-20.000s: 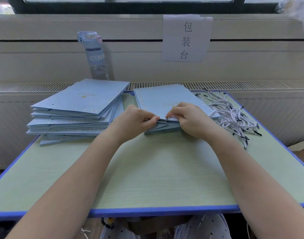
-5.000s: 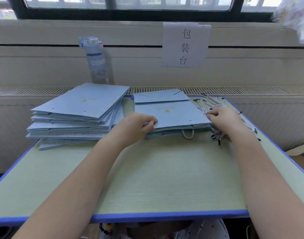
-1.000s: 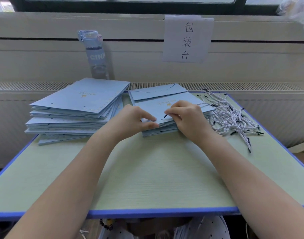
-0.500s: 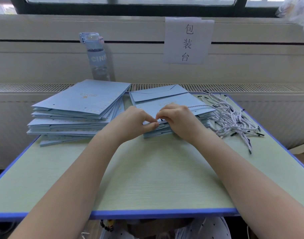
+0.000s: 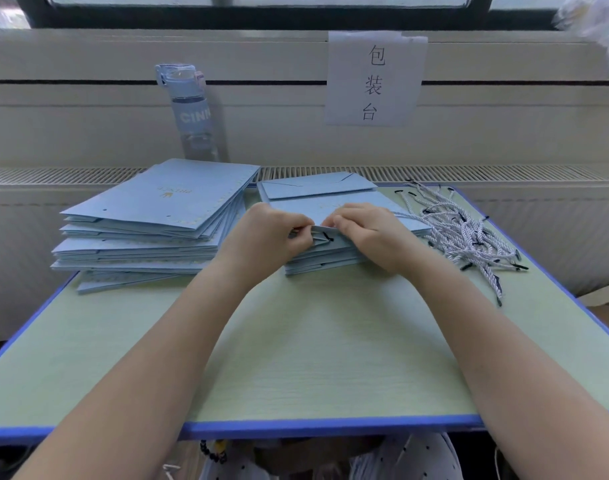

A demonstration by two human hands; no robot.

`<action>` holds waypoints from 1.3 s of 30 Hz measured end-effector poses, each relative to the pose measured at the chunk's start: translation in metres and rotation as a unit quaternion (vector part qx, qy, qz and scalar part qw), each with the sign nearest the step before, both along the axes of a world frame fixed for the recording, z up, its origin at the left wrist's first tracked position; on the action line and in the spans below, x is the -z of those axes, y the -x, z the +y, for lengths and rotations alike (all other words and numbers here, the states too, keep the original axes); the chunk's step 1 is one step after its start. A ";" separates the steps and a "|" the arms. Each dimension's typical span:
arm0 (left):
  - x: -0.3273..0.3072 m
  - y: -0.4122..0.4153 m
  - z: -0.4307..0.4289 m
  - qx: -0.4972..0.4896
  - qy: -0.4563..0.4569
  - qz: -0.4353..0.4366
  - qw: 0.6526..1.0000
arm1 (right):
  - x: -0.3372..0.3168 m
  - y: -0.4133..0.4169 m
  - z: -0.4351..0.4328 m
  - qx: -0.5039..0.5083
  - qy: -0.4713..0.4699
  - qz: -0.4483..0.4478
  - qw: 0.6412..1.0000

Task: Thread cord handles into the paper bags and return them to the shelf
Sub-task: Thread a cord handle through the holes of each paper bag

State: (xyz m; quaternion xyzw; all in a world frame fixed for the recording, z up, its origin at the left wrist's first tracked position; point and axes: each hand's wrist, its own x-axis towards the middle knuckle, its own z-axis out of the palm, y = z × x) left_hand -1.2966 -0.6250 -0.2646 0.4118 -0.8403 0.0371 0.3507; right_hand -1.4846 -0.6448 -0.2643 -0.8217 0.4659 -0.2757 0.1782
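My left hand (image 5: 268, 233) pinches the near edge of the top paper bag (image 5: 318, 207) on the small stack. My right hand (image 5: 369, 230) pinches a cord (image 5: 327, 236), its black tip at that edge. Loose cords (image 5: 462, 233) lie just to the right, and a taller stack (image 5: 157, 216) sits to the left.

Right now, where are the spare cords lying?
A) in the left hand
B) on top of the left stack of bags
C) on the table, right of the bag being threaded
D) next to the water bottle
C: the spare cords lie loose on the table, right of the top bag, which the left hand holds while the right hand pinches one cord.
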 end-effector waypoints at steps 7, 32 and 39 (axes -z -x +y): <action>-0.003 -0.002 -0.002 -0.061 0.029 0.152 0.986 | 0.003 0.004 0.005 0.101 0.404 -0.100 0.904; -0.001 0.002 0.001 -0.014 0.001 0.166 0.986 | 0.005 -0.016 0.021 0.113 -0.063 -0.307 0.943; -0.001 0.003 0.002 -0.027 -0.001 0.180 0.983 | 0.004 -0.016 0.018 0.158 -0.073 -0.277 0.945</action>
